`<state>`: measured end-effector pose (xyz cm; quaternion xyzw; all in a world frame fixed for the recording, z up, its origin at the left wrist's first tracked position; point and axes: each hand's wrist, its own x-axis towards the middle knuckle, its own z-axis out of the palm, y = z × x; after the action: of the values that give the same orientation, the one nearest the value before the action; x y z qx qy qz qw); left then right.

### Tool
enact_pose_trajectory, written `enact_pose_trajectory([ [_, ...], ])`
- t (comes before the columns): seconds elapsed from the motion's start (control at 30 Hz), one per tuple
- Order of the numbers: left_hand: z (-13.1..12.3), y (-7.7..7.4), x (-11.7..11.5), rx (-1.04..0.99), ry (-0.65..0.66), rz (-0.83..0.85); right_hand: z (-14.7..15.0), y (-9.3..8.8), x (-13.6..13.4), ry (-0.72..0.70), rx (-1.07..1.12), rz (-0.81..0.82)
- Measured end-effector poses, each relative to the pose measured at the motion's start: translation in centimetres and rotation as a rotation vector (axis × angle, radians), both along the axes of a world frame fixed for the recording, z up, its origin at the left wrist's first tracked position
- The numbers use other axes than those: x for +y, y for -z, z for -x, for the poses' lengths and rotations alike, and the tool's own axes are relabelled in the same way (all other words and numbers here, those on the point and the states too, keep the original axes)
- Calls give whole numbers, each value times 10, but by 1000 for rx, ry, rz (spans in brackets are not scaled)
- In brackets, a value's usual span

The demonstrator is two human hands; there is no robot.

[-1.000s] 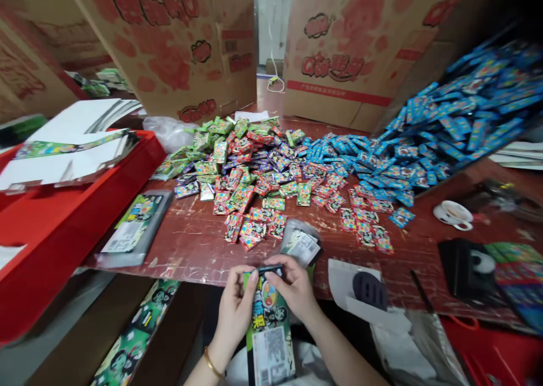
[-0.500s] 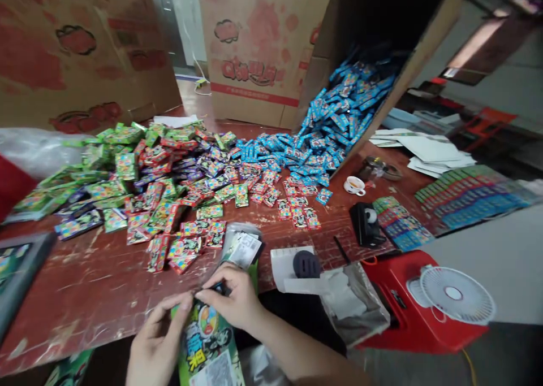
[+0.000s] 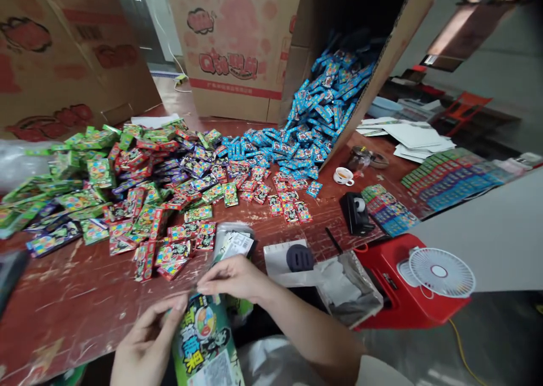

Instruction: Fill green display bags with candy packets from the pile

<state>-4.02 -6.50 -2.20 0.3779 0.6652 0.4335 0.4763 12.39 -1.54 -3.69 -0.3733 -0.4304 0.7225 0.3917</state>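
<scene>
A green candy bag [image 3: 206, 341] with coloured print and a pale label hangs upright at the table's front edge. My left hand [image 3: 146, 335] pinches its top edge at the left corner between thumb and fingers. Close beside it, my right hand [image 3: 233, 278] pinches the top edge further right, fingertips almost touching the left ones. Just behind my right hand lies a stack of clear-topped bags [image 3: 235, 242] with a white label, partly covered by that hand. Small red candy packets [image 3: 172, 253] lie on the table beyond both hands.
Green, red and purple packets [image 3: 139, 165] form a long pile. Blue packets [image 3: 326, 103] spill from a tipped carton [image 3: 390, 52]. At right are a cup [image 3: 343, 176], tape dispenser [image 3: 355, 213], open box [image 3: 352, 290], red case [image 3: 416, 301] and small fan [image 3: 441, 271].
The view has swung a little to the right, so the table things sit further left. Both hands still pinch the bag's top; my right fingers have straightened somewhat.
</scene>
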Motion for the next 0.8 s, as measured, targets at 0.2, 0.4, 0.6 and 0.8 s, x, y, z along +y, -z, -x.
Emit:
enact_pose_trajectory([
  [0.2,-2,-2,1,4,-45,-108,-2,-13,-9,36,-68,21],
  [0.4,2,-1,0,-200,33,-76,-4,-12,0,-39,-72,121],
  [0.6,-4,5,-7,-256,20,-30,-1,-2,-2,-27,-81,79],
  [0.8,-20,11,-17,-197,23,-150,6,8,-18,125,-111,-186],
])
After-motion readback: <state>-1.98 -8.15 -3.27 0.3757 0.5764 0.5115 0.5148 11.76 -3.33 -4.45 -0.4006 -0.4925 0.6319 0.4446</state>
